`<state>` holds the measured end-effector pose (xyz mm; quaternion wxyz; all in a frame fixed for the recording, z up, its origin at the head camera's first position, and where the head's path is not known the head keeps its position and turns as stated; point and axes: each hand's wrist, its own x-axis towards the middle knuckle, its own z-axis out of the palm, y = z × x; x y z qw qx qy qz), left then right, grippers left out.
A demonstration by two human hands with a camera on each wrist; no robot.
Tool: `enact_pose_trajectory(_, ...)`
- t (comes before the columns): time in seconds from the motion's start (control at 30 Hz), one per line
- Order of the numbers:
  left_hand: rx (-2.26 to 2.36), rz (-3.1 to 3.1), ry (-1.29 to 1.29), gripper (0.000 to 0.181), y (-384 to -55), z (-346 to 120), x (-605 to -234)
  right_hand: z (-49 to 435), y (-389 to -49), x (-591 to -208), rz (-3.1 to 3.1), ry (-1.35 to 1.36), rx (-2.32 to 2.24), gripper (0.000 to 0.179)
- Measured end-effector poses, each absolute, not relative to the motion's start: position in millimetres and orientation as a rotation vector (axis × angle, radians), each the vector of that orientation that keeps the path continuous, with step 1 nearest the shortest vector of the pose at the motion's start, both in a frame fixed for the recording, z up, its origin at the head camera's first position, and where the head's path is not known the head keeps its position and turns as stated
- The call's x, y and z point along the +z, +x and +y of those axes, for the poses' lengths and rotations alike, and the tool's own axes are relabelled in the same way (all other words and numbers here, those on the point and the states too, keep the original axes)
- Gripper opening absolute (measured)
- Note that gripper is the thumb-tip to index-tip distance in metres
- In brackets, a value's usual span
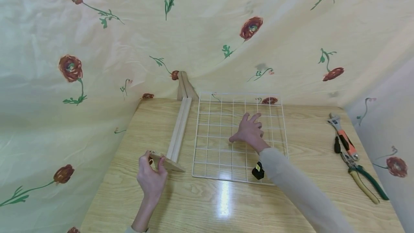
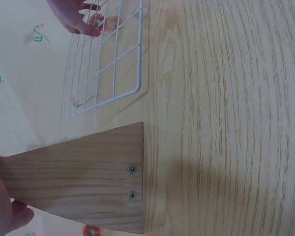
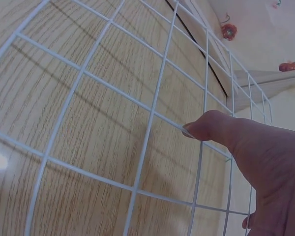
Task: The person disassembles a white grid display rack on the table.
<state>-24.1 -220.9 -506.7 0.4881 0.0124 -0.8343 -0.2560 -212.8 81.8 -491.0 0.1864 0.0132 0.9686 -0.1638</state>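
A wooden stand has a light slatted bar (image 1: 179, 128) between two tapered end pieces. At its near end piece (image 2: 78, 179), which bears two screws, my left hand (image 1: 152, 173) grips the narrow top between thumb and fingers. The far end piece (image 1: 185, 85) stands by the flowered cloth. To the right is a white wire grid panel (image 1: 213, 155). My right hand (image 1: 249, 132) is over its middle with fingers spread, and the thumb (image 3: 209, 127) is right at a wire in the right wrist view.
A black tape measure (image 1: 258, 171) is at the grid's near edge, beside the right sleeve. On the right side of the wooden table (image 1: 207, 204) lie an adjustable wrench (image 1: 344, 136) and pliers (image 1: 365, 181). Flowered cloth (image 1: 207, 39) hangs behind and at the sides.
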Motion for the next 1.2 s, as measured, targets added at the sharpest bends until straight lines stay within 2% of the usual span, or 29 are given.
enact_pose_trajectory(1.2, -0.616, -2.006, 0.031, 0.059, -26.5, -222.3, -508.6, 76.0, -220.0, -510.7, 2.661, 0.043, -0.441, 0.138)
